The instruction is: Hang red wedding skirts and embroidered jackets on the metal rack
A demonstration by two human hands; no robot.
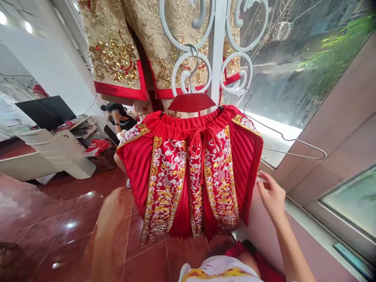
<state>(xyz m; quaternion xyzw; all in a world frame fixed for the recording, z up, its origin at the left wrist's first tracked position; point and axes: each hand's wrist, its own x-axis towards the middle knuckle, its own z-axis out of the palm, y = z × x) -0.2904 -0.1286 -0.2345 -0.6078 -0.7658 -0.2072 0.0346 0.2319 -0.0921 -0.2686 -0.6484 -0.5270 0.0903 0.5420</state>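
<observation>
At the very bottom of the view lies a bundle of white and yellow cloth (217, 269), with some red fabric beside it. Just above it the person's two hands are raised. The left hand (109, 219) is smeared by motion blur over the red tiled floor (53, 219), just beside the lower left of the skirt. I cannot tell how far it is open or whether it holds anything. The right hand (272, 196) is open with fingers loosely spread and nothing in its grasp. Its fingertips are right at the skirt's pleated right edge, but whether they touch the cloth is unclear.

Between the hands hangs the red pleated skirt (190, 176), with silver and gold embroidered panels and a drawstring tied at the gathered waistband. It sits spread on a red hanger (191, 102) whose hook passes through a scroll of the white metal rack (216, 51). As things lie, the hanging looks done, the skirt carried by the rack alone and neither hand clearly gripping it.

To the right, a bare wire hanger (293, 147) rests by the window ledge. Above, gold embroidered garments (114, 55) with red hems hang on the same rack. Farther back a person (122, 119) sits low near a white tabletop (58, 145) that carries a dark monitor (47, 111).
</observation>
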